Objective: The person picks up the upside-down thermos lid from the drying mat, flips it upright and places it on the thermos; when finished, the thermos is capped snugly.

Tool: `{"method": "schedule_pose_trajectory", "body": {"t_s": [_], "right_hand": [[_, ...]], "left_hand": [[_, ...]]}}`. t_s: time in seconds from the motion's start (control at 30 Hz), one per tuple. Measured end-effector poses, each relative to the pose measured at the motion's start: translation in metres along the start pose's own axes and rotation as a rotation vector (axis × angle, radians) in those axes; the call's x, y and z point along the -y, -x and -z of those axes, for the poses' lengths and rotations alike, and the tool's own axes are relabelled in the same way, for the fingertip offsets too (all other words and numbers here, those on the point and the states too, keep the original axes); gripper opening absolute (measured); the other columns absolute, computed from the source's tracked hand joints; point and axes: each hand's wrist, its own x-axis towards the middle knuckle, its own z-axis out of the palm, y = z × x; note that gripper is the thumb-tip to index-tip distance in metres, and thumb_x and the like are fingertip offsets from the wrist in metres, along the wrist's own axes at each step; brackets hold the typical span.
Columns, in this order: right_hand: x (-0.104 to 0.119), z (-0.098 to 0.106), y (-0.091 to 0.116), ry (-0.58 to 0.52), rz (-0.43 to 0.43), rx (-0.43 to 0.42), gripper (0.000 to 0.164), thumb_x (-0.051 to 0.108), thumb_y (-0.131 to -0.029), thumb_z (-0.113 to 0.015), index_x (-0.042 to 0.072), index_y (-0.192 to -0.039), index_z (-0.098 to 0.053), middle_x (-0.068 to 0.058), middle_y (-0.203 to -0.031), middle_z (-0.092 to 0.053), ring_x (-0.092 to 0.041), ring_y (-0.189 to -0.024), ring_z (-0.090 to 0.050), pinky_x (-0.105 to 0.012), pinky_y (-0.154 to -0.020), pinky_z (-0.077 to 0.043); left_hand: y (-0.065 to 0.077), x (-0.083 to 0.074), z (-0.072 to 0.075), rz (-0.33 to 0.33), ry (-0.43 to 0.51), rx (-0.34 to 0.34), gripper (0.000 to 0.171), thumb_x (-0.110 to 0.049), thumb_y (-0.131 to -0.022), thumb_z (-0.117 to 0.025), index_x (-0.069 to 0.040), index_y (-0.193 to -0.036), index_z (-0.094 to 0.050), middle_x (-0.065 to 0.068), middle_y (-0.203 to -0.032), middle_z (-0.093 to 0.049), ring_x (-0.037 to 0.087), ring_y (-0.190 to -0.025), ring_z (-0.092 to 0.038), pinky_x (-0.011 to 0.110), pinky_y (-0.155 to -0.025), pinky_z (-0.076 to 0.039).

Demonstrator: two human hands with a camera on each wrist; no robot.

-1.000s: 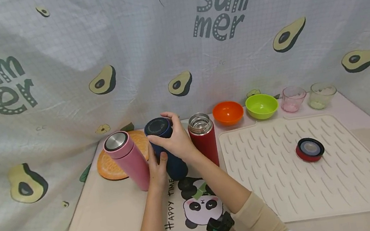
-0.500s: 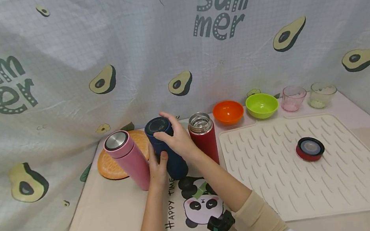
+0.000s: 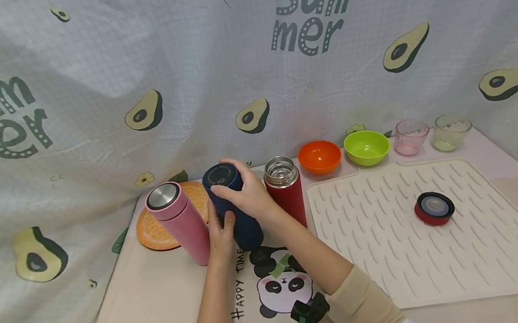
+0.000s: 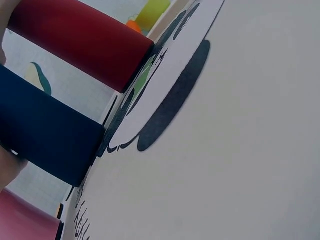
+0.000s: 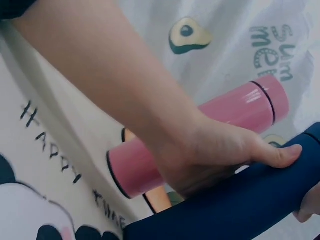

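Observation:
A dark blue thermos (image 3: pixel 248 234) stands upright on the table between a pink thermos (image 3: pixel 182 230) and an open red thermos (image 3: pixel 290 201). My left hand (image 3: pixel 222 238) grips the blue body from the left; its thumb lies along the side in the right wrist view. Around the top, my right hand (image 3: pixel 250 195) holds the blue lid (image 3: pixel 220 175) between thumb and fingers. The lid sits on the bottle. In the left wrist view the blue thermos's base (image 4: pixel 75 150) meets the tabletop. The pink thermos has its steel-topped lid on.
A red lid (image 3: pixel 434 209) lies upside down on a cream ridged mat (image 3: pixel 406 273) at right. Along the back stand an orange bowl (image 3: pixel 320 158), a green bowl (image 3: pixel 367 148), a pink glass (image 3: pixel 410 139) and a greenish glass (image 3: pixel 451 134). An orange-slice placemat (image 3: pixel 154 233) lies behind the pink thermos.
The fingers and thumb of my right hand have shifted slightly around the blue lid. My left hand and the thermoses stay where they were.

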Motion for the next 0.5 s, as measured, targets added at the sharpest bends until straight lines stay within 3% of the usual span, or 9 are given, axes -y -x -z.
{"method": "schedule_pose_trajectory", "body": {"t_s": [0.17,0.37,0.5], "right_hand": [[0.0009,-0.0018,-0.0003,0.007,0.013,-0.025,0.063,0.021,-0.078,-0.073,0.008,-0.127,-0.036,-0.010,-0.115,-0.050,-0.020,-0.099,-0.056,-0.031,-0.083,-0.049],[0.0018,-0.0001,0.0004,0.006,-0.014,0.024,0.060,0.019,-0.084,-0.065,0.012,-0.135,-0.035,-0.011,-0.121,-0.052,-0.020,-0.105,-0.055,-0.036,-0.089,-0.045],[0.0005,0.0017,-0.0004,-0.039,-0.009,0.031,0.059,0.017,-0.082,-0.068,0.010,-0.132,-0.038,-0.011,-0.119,-0.052,-0.021,-0.103,-0.056,-0.035,-0.086,-0.047]], "left_hand": [[0.0000,0.0074,0.0013,-0.032,-0.018,0.001,0.077,-0.053,-0.089,-0.042,-0.017,-0.147,-0.008,0.008,-0.145,-0.028,0.018,-0.129,-0.032,0.038,-0.104,-0.030],[-0.0004,0.0060,0.0020,-0.030,-0.007,0.002,0.077,-0.052,-0.089,-0.043,-0.016,-0.147,-0.008,0.007,-0.146,-0.025,0.019,-0.130,-0.028,0.045,-0.105,-0.026],[-0.0009,0.0052,0.0034,-0.036,-0.003,0.008,0.075,-0.048,-0.090,-0.045,-0.014,-0.147,-0.009,0.010,-0.146,-0.025,0.022,-0.130,-0.029,0.048,-0.104,-0.027]]}}
